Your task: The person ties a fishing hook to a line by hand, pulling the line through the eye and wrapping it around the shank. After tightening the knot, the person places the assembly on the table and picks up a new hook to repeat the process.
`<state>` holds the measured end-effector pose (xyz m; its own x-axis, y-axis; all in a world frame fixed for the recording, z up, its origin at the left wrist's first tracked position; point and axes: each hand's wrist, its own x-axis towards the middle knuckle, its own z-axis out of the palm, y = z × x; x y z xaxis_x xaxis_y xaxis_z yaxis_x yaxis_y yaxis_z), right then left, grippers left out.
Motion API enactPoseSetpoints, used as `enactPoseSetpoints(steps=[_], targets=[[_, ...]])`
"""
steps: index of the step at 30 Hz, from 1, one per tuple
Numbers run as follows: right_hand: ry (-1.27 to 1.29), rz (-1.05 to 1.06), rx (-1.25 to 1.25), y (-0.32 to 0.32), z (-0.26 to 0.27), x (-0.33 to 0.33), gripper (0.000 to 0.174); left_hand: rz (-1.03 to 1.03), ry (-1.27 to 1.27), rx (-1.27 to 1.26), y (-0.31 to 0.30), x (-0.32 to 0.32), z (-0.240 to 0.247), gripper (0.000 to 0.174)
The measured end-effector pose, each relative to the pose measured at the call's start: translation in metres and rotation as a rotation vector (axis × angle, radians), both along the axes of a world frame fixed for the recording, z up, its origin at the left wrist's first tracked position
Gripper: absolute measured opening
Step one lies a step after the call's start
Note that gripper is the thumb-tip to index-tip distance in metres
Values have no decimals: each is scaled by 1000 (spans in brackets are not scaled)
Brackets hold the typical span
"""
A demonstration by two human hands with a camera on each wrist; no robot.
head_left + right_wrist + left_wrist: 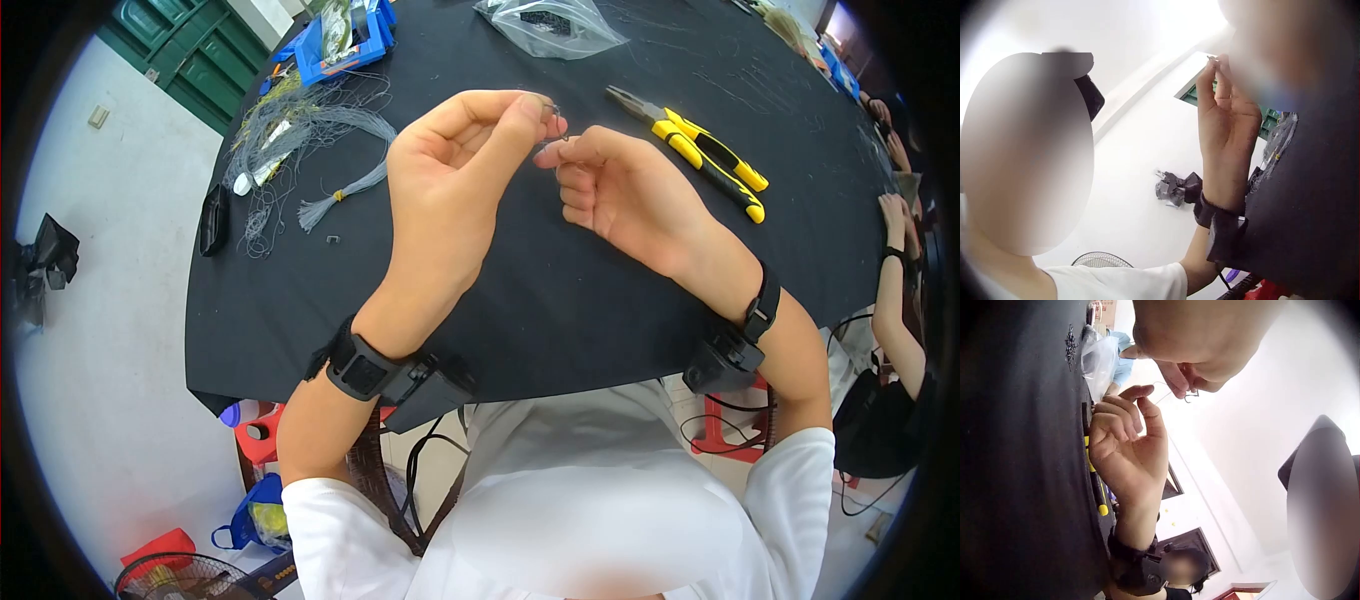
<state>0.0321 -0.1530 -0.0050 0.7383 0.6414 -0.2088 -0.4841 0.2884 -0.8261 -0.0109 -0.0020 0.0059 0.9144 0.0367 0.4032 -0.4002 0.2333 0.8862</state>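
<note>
Up over the black table, my left hand (pixel 445 170) pinches a small dark fish hook (pixel 1192 395) between thumb and forefinger. Its bent end sticks out past the fingertips. Close beside it, my right hand (pixel 640 195) has thumb and forefinger brought together on a thin fishing line (pixel 1162 397), the other fingers curled in. The line runs faintly across the gap toward the hook. To the right of the hands lie pliers (pixel 690 140) with yellow and black handles. On the left is a loose bundle of pale line (pixel 365 125), tied by a yellow band (pixel 339 196).
A blue tray (pixel 313 68) stands at the back left, and a clear plastic bag (pixel 585 40) with dark small pieces at the back. A black object (pixel 214 220) sits by the left table edge. Another person's arm (pixel 897 310) is at the right side.
</note>
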Motion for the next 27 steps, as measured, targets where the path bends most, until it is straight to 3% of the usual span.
enactPoseSetpoints(steps=[4, 7, 11, 14, 17, 20, 27], targets=[[-352, -112, -202, -3, 6, -2, 23, -11, 4, -15, 4, 3, -1, 17], [-751, -358, -224, 0, 0, 2, 22, 18, -2, -18, 4, 3, 0, 18], [-870, -426, -209, -5, 1, 4, 22, 7, -2, -6, 4, 3, 0, 18], [-675, -248, -265, -5, 13, -5, 21, 9, 8, -37, 3, 3, 0, 17], [-519, -63, -122, -3, 8, -4, 21, 6, 31, -91, 2, 4, 0, 15], [-432, -53, -79, 1, 6, -5, 20, -4, 53, -63, 3, 3, 0, 16], [-658, -185, -160, 6, 3, -9, 15, -11, 24, -37, 4, 4, -3, 17]])
